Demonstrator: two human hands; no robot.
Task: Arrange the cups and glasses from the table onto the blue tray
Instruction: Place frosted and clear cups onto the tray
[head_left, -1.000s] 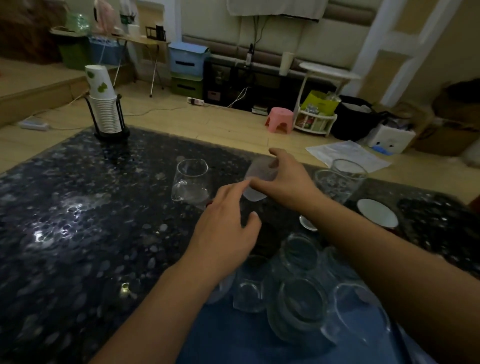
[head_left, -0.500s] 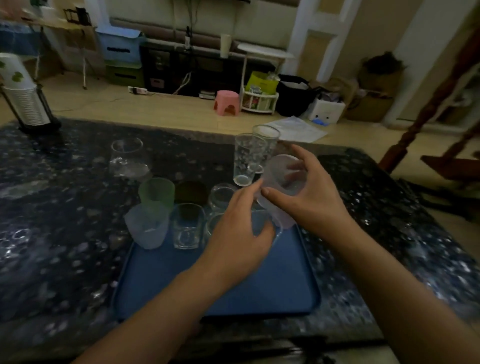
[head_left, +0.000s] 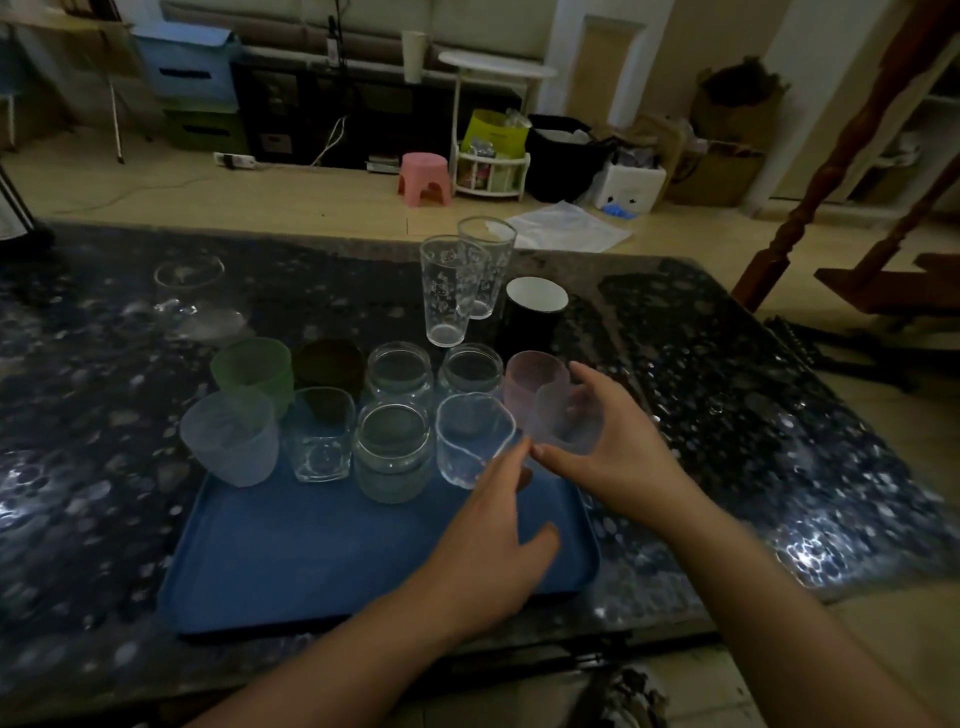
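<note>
- Right hand (head_left: 618, 452): fingers and thumb curled round a frosted cup (head_left: 563, 418), which it holds tilted, mouth turned toward the viewer, over the far right corner of the blue tray (head_left: 311, 561). Whether the cup's base touches the tray cannot be told.
- Left hand (head_left: 493, 540): fingers loosely spread, holding nothing, above the tray's near right part; its fingertips lie just beside the held cup and the clear glass (head_left: 470, 441) next to it.
- Governing relation: the free place in the near row lies directly under the held cup, at the row's right end, next to the clear glass. The cup's long axis leans off vertical, so setting it down probably calls for righting it first. The right hand is the nearer one.
- Tray contents: two rows at the far edge, among them a pink cup (head_left: 530, 379), a green cup (head_left: 254, 369) and a square glass (head_left: 317, 436).
- Not yet on the tray: two tall printed glasses (head_left: 449, 291), a dark mug (head_left: 532, 317) and a glass jug (head_left: 192, 296), all standing beyond the tray's far edge.
- Surface: a dark speckled glossy tabletop (head_left: 753, 415).
- Room: dim; a pink stool (head_left: 425, 176) stands on the floor beyond.
</note>
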